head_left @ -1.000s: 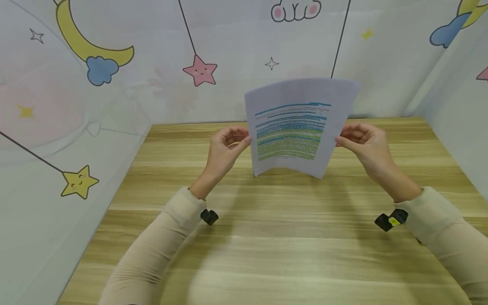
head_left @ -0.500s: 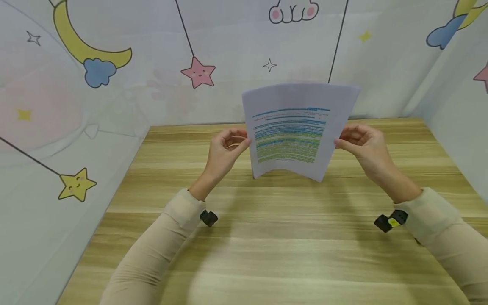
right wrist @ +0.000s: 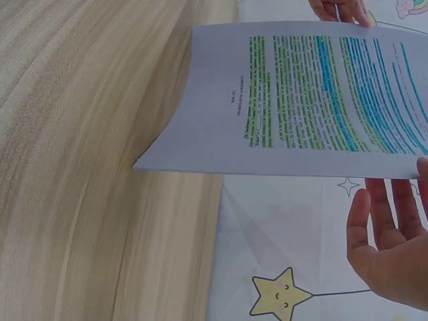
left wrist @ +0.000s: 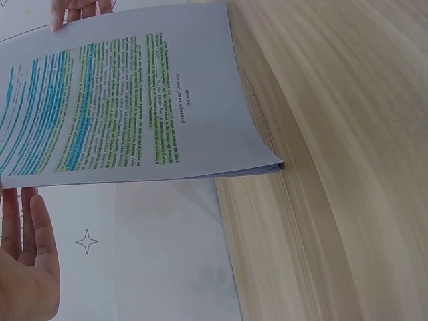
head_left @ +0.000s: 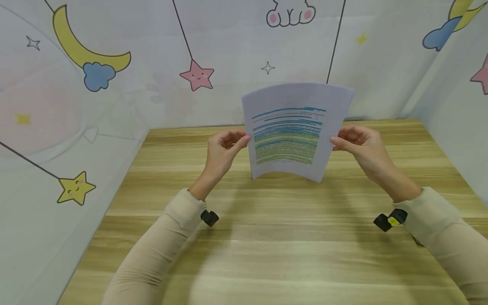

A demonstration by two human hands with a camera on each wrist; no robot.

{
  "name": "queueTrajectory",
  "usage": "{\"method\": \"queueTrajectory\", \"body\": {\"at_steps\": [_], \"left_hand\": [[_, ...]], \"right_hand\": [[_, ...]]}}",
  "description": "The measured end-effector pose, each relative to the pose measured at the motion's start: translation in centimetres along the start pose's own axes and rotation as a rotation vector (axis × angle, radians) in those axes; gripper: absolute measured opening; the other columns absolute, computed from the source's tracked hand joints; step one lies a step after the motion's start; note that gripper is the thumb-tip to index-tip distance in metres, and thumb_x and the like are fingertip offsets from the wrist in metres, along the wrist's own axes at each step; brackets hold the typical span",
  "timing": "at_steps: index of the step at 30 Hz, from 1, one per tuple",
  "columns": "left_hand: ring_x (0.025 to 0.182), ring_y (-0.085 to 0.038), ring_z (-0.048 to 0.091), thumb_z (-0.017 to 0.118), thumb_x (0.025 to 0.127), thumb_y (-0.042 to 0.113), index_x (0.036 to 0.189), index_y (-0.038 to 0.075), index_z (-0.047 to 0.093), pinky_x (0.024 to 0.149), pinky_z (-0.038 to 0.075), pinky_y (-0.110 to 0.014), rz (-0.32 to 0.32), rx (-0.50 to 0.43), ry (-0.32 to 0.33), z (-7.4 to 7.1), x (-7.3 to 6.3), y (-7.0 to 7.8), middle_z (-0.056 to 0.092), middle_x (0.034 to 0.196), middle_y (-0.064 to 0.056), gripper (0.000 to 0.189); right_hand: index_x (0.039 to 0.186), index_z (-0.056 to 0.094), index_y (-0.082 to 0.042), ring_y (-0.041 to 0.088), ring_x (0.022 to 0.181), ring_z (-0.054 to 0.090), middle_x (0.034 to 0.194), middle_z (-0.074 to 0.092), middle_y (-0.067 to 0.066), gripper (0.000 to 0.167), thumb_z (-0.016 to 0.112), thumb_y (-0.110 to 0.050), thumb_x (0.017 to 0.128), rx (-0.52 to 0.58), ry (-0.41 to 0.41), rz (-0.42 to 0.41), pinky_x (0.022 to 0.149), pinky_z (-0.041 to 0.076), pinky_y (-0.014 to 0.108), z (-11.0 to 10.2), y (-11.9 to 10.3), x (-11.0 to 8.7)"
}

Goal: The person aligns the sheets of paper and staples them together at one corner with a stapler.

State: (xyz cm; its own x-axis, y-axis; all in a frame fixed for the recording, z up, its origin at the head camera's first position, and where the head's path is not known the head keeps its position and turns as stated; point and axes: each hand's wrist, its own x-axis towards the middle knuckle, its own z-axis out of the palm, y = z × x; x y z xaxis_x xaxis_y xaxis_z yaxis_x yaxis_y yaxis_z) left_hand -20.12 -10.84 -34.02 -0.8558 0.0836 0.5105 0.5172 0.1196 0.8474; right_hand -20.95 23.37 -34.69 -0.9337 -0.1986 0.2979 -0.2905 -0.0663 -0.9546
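Note:
A stack of printed paper sheets (head_left: 286, 97) stands nearly upright over the far part of the table, bowed along its width. Blue and green highlighting covers most of the text, and the page is upside down, its heading near the lower edge in the left wrist view. My left hand (head_left: 223, 152) pinches the left edge of the stack, thumb in front and fingers behind. The right hand (head_left: 366, 148) pinches the opposite edge in the same way. Several sheet edges show at the lower corner (left wrist: 275, 166). Whether that lower edge touches the wood I cannot tell.
A wood-grain table (head_left: 289, 237) spreads beneath both forearms. Behind it hangs a white cloth backdrop (head_left: 228, 38) with printed stars and moons, and similar cloth walls flank both sides. A small black device (head_left: 209, 217) sits at each sleeve cuff.
The stack stays held at both edges. Its top right corner has shifted slightly left, with the right hand moving a little inward. The camera view has tilted slightly up.

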Motion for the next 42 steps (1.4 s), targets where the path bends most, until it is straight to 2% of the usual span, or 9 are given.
{"method": "queueTrajectory", "body": {"at_steps": [3,8,11,15,21,24,26,33,42], "left_hand": [[0.081,-0.044,0.065,0.068,0.091,-0.006,0.102,-0.015,0.067,0.074,0.060,-0.035,0.000,-0.007,-0.002,0.0,0.0,0.2,0.070,0.094,-0.025,0.014],[0.077,-0.038,0.068,0.068,0.090,-0.008,0.100,-0.016,0.067,0.072,0.060,-0.030,0.014,-0.028,0.019,0.1,0.2,0.4,0.071,0.091,-0.024,0.013],[0.075,-0.034,0.068,0.068,0.089,-0.009,0.100,-0.016,0.067,0.069,0.059,-0.026,0.035,-0.042,0.034,0.0,0.5,-0.6,0.070,0.091,-0.026,0.013],[0.073,-0.026,0.068,0.070,0.088,-0.010,0.100,-0.015,0.068,0.064,0.056,-0.022,0.048,-0.033,0.029,-0.3,0.7,-2.3,0.070,0.091,-0.028,0.013],[0.071,-0.011,0.066,0.072,0.088,-0.006,0.101,-0.010,0.071,0.059,0.054,-0.022,0.043,-0.041,-0.006,-0.7,0.6,-3.1,0.072,0.088,-0.015,0.014],[0.072,-0.014,0.067,0.072,0.088,-0.005,0.100,-0.009,0.071,0.061,0.055,-0.022,0.049,-0.051,-0.025,-0.9,0.6,-3.2,0.073,0.087,-0.007,0.012],[0.072,-0.015,0.068,0.072,0.089,-0.004,0.100,-0.008,0.071,0.063,0.056,-0.022,0.047,-0.054,-0.038,-1.0,0.6,-3.3,0.073,0.087,-0.005,0.012],[0.072,-0.015,0.070,0.074,0.087,-0.004,0.098,-0.011,0.070,0.069,0.061,-0.031,0.017,-0.094,-0.060,-1.2,0.5,-3.5,0.074,0.087,-0.009,0.013],[0.075,-0.015,0.071,0.073,0.086,-0.007,0.098,-0.011,0.070,0.074,0.062,-0.035,0.001,-0.095,-0.066,-1.4,0.5,-3.3,0.074,0.089,-0.010,0.013]], "right_hand": [[0.112,0.071,0.003,0.015,0.086,0.069,0.103,0.074,0.002,0.020,0.068,0.003,0.092,0.011,-0.015,-0.024,0.073,0.059,0.024,0.0,0.1,0.2],[0.115,0.069,0.003,0.016,0.090,0.069,0.105,0.074,0.004,0.023,0.065,0.008,0.093,0.072,-0.031,-0.040,0.075,0.059,0.025,-0.2,0.2,0.4],[0.115,0.069,0.004,0.017,0.090,0.069,0.105,0.074,0.005,0.024,0.063,0.010,0.093,0.122,-0.033,-0.050,0.076,0.059,0.025,-0.3,0.2,0.5],[0.118,0.068,0.003,0.017,0.092,0.069,0.108,0.074,0.005,0.027,0.062,0.010,0.093,0.122,-0.047,-0.044,0.076,0.059,0.025,-0.6,0.2,0.4],[0.123,0.065,0.008,0.018,0.094,0.068,0.112,0.073,0.006,0.028,0.061,0.009,0.095,0.124,-0.073,-0.032,0.077,0.060,0.028,-1.0,0.3,0.2],[0.119,0.065,0.010,0.018,0.093,0.069,0.112,0.073,0.007,0.025,0.060,0.010,0.095,0.155,-0.083,-0.027,0.078,0.060,0.028,-1.1,0.3,0.2],[0.115,0.067,0.010,0.018,0.092,0.069,0.111,0.073,0.007,0.022,0.059,0.011,0.095,0.173,-0.090,-0.024,0.078,0.060,0.028,-1.2,0.3,0.1],[0.105,0.070,0.009,0.018,0.084,0.069,0.102,0.075,0.008,0.016,0.059,0.013,0.094,0.197,-0.076,-0.025,0.076,0.060,0.028,-1.1,0.4,0.1],[0.102,0.072,0.004,0.018,0.078,0.069,0.097,0.075,0.006,0.013,0.064,0.009,0.093,0.132,-0.029,0.015,0.077,0.060,0.027,-1.2,0.2,-0.1]]}}
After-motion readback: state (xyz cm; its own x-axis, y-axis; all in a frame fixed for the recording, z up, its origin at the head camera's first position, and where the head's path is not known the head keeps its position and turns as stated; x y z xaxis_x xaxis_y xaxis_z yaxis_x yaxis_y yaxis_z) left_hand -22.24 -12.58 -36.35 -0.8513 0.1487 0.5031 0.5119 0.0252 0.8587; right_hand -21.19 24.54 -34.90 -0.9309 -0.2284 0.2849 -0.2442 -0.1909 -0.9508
